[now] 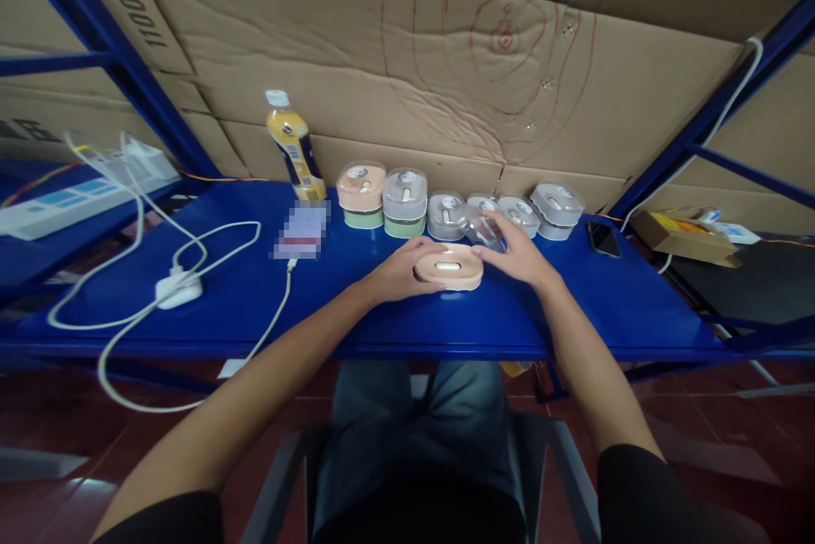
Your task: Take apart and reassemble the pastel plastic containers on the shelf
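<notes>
There it was, right in front of the seated person: the pink case [449, 269], low on the blue table [439, 328], close to the front edge and just short of the row of boxes. The left hand [402, 268] had it from the left side, fingers curled around the end, some at the back rim and some at the front, gripping the wall between them. And the right hand [509, 251]! That one had the clear lid [482, 226], tilted, just behind the case's right end, pinched between the thumb below and the bent fingers above. The thumb's tip came right up to the case's rim; whether it touched, I couldn't tell.

Behind, what a line-up! On the left, a pink box [361, 186] sat on a green one; beside it, a grey box [405, 193] on another green one. Then came single grey boxes, one partly seen through the lid, and a grey stack [559, 204] at the right end. A yellow-labelled bottle [296, 149] stood upright left of the row, a blurred-out item [299, 230] before it with a white cable attached, and a black phone [603, 238] lay far right.
</notes>
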`<state>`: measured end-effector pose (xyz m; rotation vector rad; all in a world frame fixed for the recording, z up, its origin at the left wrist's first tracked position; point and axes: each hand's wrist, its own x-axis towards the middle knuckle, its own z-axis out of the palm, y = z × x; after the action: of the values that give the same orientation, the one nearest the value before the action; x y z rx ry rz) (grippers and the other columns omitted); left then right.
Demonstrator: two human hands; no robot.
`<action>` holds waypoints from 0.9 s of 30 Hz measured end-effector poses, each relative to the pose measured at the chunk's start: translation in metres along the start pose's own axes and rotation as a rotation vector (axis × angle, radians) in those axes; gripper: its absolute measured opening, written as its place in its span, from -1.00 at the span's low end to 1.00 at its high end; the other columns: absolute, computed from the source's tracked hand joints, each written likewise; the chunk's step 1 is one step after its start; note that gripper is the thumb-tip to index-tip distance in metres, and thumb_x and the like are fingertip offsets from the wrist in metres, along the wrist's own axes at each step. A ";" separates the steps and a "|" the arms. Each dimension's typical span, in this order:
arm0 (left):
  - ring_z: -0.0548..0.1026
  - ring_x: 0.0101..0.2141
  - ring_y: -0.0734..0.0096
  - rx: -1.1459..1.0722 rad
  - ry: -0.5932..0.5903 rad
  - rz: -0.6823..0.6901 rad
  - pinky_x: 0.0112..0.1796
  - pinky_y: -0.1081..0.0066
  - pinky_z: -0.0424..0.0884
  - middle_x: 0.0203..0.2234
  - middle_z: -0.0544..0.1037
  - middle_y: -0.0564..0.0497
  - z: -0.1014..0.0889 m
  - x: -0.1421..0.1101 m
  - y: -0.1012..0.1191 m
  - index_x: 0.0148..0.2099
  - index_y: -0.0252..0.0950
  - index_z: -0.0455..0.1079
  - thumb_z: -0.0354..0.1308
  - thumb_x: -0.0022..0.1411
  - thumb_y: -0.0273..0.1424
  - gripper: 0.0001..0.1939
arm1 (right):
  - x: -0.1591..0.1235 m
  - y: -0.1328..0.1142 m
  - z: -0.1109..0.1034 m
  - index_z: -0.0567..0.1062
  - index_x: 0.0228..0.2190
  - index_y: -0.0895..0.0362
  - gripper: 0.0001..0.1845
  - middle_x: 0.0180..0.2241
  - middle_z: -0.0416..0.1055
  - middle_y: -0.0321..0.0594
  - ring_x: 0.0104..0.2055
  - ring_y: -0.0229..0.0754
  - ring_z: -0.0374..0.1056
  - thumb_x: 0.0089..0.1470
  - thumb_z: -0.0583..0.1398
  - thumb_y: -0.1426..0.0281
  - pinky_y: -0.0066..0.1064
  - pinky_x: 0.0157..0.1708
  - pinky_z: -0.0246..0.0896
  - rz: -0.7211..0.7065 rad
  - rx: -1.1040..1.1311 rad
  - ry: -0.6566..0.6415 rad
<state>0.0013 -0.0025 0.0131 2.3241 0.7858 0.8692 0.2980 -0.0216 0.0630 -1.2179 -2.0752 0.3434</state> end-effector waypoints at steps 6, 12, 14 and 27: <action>0.41 0.36 -0.07 0.007 -0.041 0.048 0.38 0.01 0.39 0.17 0.55 -0.19 -0.002 0.002 0.002 0.13 -0.19 0.69 0.25 0.48 -0.08 -0.62 | 0.004 0.026 0.000 0.44 0.35 0.03 0.00 0.13 0.60 0.09 0.12 0.30 0.55 0.13 0.32 -0.33 0.26 0.12 0.51 0.069 0.002 0.072; 0.53 0.23 -0.05 0.011 0.214 -0.070 0.36 -0.03 0.40 0.12 0.56 -0.19 -0.016 0.004 -0.013 0.00 -0.22 0.70 0.29 0.39 -0.02 -0.59 | 0.006 0.027 -0.001 0.46 0.33 0.02 -0.05 0.15 0.61 0.07 0.16 0.29 0.55 0.17 0.29 -0.33 0.26 0.17 0.50 0.114 0.061 0.146; 0.54 0.22 -0.06 0.034 0.282 -0.122 0.36 -0.05 0.40 0.07 0.57 -0.18 -0.020 0.004 -0.018 -0.06 -0.22 0.69 0.32 0.34 -0.04 -0.62 | 0.007 0.029 -0.005 0.45 0.34 0.02 -0.07 0.18 0.60 0.08 0.19 0.27 0.54 0.20 0.27 -0.31 0.27 0.22 0.46 0.134 0.073 0.189; 0.48 0.33 -0.19 -0.009 0.126 -0.071 0.35 -0.13 0.41 0.33 0.49 -0.26 0.001 0.001 -0.001 0.48 -0.21 0.27 0.60 0.09 -0.03 0.03 | 0.003 0.003 0.001 0.57 0.30 -0.06 -0.06 0.24 0.58 -0.04 0.27 0.23 0.52 -0.05 0.56 -0.09 0.20 0.34 0.38 -0.215 0.104 -0.168</action>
<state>0.0024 -0.0009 0.0121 2.2359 0.9095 0.9930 0.2985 -0.0175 0.0624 -0.9210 -2.2765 0.4598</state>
